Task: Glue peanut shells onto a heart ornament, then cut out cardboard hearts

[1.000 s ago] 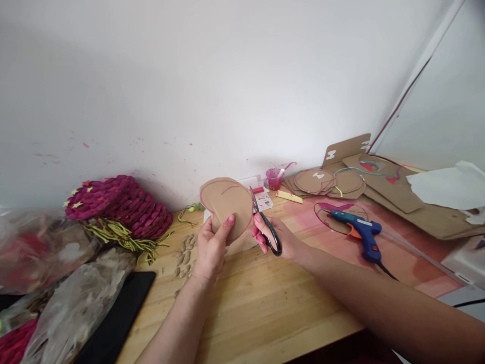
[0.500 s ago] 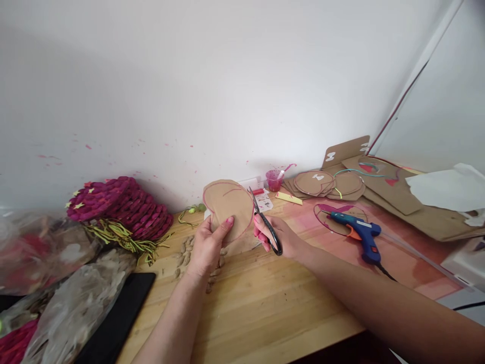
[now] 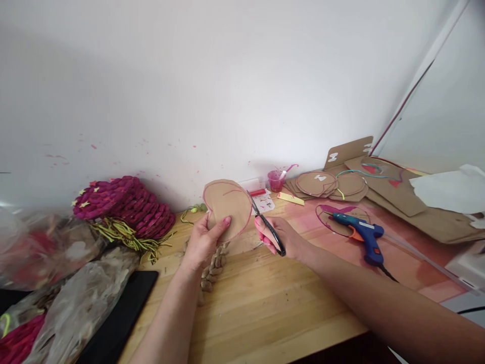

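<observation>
My left hand [image 3: 207, 236] pinches a brown cardboard heart [image 3: 229, 202] by its lower left side, thumb on the face. A purple-red line is drawn near the heart's edge. My right hand [image 3: 278, 235] is wrapped round the black handles of a pair of scissors [image 3: 273, 233]. The scissor blades point up and to the left, at the heart's right edge. Whether cardboard lies between the blades I cannot tell. Below the heart, several peanut-like tan pieces [image 3: 214, 268] lie on the wooden table [image 3: 261, 308], partly behind my left arm.
A blue glue gun [image 3: 366, 232] rests on a cardboard heart at right. Behind it are stacked cardboard discs [image 3: 316, 183], flat cardboard sheets [image 3: 394, 192] and a pink-stained cup [image 3: 276, 181]. On the left stand stacked magenta braided pieces [image 3: 125, 205], plastic bags [image 3: 83, 293] and a black flat object [image 3: 121, 318].
The view has shifted slightly. The scissor blades sit a little lower and more over the heart's right edge. Both hands keep their holds.
</observation>
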A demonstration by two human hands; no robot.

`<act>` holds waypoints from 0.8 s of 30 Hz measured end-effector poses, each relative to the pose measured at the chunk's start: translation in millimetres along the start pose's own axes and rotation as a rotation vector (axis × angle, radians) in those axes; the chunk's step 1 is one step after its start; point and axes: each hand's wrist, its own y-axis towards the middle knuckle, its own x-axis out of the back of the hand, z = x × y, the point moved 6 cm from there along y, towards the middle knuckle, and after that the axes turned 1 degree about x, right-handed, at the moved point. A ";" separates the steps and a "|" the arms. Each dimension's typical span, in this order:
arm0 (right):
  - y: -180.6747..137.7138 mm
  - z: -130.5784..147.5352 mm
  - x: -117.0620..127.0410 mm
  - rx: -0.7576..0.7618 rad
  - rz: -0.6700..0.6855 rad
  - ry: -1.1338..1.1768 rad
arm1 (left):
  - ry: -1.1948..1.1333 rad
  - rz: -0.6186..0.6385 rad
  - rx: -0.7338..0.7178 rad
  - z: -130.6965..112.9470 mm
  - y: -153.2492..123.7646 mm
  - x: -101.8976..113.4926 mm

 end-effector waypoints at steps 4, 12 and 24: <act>-0.5 0.5 -0.7 -0.023 -0.003 0.026 | 0.019 -0.011 0.006 0.4 1.5 4.2; -1.9 -2.5 0.4 0.008 -0.024 -0.006 | 0.017 -0.001 -0.013 -0.8 1.0 5.7; -2.5 -3.0 0.8 0.038 -0.071 -0.092 | 0.026 -0.003 0.006 -0.7 1.8 6.2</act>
